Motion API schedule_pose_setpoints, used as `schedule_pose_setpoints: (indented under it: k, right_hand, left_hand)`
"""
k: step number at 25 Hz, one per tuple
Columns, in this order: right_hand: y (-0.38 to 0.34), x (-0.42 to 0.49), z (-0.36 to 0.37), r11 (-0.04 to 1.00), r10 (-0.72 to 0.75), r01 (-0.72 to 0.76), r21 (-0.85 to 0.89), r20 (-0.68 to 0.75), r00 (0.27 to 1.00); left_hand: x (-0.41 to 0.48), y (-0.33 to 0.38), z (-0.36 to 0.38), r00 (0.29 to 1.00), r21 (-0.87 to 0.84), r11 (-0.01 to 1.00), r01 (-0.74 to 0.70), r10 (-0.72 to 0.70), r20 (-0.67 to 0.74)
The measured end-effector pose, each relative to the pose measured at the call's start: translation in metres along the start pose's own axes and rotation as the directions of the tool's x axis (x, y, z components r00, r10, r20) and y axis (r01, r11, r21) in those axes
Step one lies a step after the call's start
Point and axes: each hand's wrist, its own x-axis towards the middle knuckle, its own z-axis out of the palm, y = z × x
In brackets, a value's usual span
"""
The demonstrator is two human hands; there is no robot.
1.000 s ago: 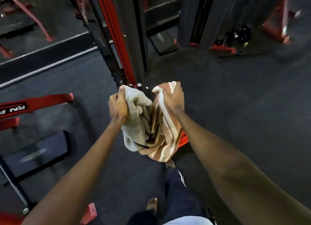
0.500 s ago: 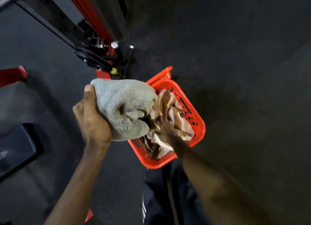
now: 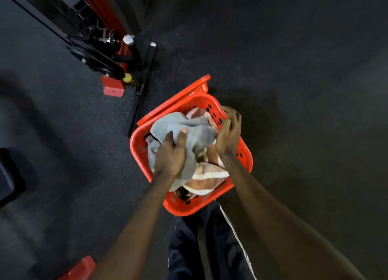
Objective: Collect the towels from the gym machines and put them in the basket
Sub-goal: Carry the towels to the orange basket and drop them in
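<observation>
Dark speckled rubber floor [image 3: 294,49] throughout, dimly lit. Red-and-black gym machine [image 3: 109,17] upper left, black weight plates [image 3: 94,57] at base, red foot [image 3: 113,88] on floor. Black pad [image 3: 10,174] far left.

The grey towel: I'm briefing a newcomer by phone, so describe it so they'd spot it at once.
On the dark floor beside the red-and-black machine stands a red basket. The grey towel lies on top inside it, under the left hand. Unlike the striped brown-and-white towel beneath it, it is plain.
</observation>
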Motion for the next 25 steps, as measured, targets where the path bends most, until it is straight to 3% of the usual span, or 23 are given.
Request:
schedule_pose_setpoints:
  k: [2, 3, 5, 8, 10, 12, 15, 17, 20, 23, 25]
  right_hand:
    - [-0.013, -0.002, 0.011, 0.978, -0.115, 0.15, -0.144, 0.229, 0.967]
    - [-0.01, -0.006, 0.019, 0.938, -0.153, 0.247, -0.244, 0.35, 0.924]
    - [0.012, -0.015, 0.036, 0.838, -0.133, 0.377, -0.395, 0.523, 0.842]
    - [0.067, -0.023, 0.059, 0.751, 0.034, 0.384, -0.537, 0.613, 0.789]
    - [0.104, -0.029, 0.066, 0.736, 0.123, 0.371, -0.566, 0.651, 0.749]
    - [0.126, -0.033, 0.069, 0.659, 0.202, 0.419, -0.624, 0.684, 0.701]
    - [0.117, -0.032, 0.068, 0.605, 0.168, 0.455, -0.654, 0.663, 0.729]
    - [0.083, -0.031, 0.063, 0.627, 0.089, 0.438, -0.644, 0.618, 0.781]
    - [0.012, -0.03, 0.055, 0.725, 0.096, 0.337, -0.6, 0.573, 0.814]
    - [-0.072, -0.025, 0.053, 0.831, 0.229, 0.113, -0.544, 0.522, 0.822]
    - [-0.134, -0.023, 0.054, 0.857, 0.283, 0.055, -0.513, 0.556, 0.782]
  left_hand:
    - [0.019, -0.027, 0.035, 0.995, 0.235, 0.972, -0.017, -0.007, 0.102]
    - [0.03, -0.042, 0.052, 0.99, 0.407, 0.909, -0.085, 0.031, 0.138]
    - [0.053, -0.07, 0.077, 0.976, 0.565, 0.818, -0.111, -0.019, 0.218]
    - [0.093, -0.124, 0.102, 0.928, 0.652, 0.726, -0.219, -0.051, 0.368]
    - [0.124, -0.163, 0.108, 0.855, 0.633, 0.739, -0.231, -0.157, 0.495]
    - [0.144, -0.192, 0.104, 0.817, 0.633, 0.743, -0.219, -0.215, 0.535]
    - [0.134, -0.178, 0.079, 0.874, 0.548, 0.812, -0.2, -0.104, 0.474]
    - [0.102, -0.139, 0.051, 0.949, 0.357, 0.914, -0.193, 0.081, 0.305]
    - [0.064, -0.085, 0.005, 0.957, 0.178, 0.943, -0.282, 0.263, 0.125]
    - [0.036, -0.015, -0.055, 0.959, 0.059, 0.958, -0.282, 0.28, 0.035]
    - [0.012, 0.034, -0.104, 0.967, -0.015, 0.967, -0.253, 0.252, -0.045]
